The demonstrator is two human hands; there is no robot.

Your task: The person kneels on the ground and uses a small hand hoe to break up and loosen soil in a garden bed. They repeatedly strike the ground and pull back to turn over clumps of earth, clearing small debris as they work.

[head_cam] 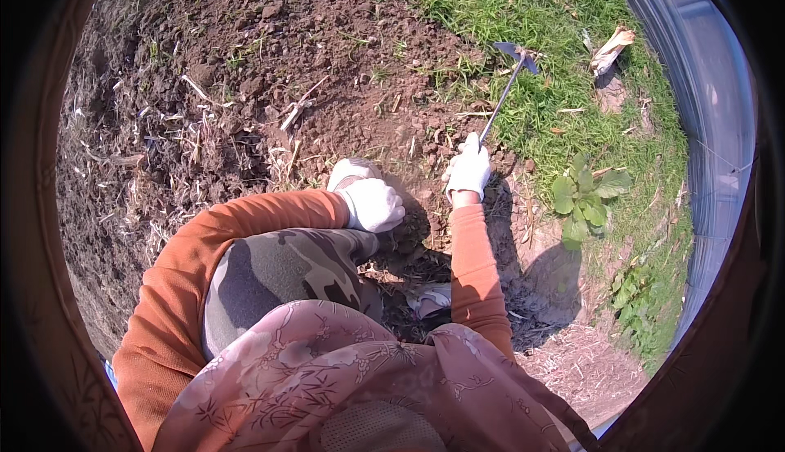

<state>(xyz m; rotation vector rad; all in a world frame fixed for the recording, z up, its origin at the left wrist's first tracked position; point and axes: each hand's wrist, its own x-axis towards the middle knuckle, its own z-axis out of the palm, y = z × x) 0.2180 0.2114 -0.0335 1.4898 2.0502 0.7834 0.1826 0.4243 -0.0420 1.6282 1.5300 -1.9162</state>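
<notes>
My right hand (469, 171), in a white knit glove, is closed round the handle of a small hand hoe (506, 93). Its thin metal shaft slants up and right, and the blade is over green grass (552, 99) beside bare soil. My left hand (373, 205), gloved in white too, rests with curled fingers just above my bent knee in camouflage trousers (270, 286), next to the toe of a light shoe (354, 171). Whether the left fingers hold anything cannot be told. Between the hands lies shaded brown soil (423, 197).
Cloddy soil (245, 41) with dry stalks (305, 103) spreads ahead and left. A leafy green plant (582, 197) grows at right, with a dry husk or stump (612, 52) farther up. Plastic sheeting (714, 102) borders the grass on the right.
</notes>
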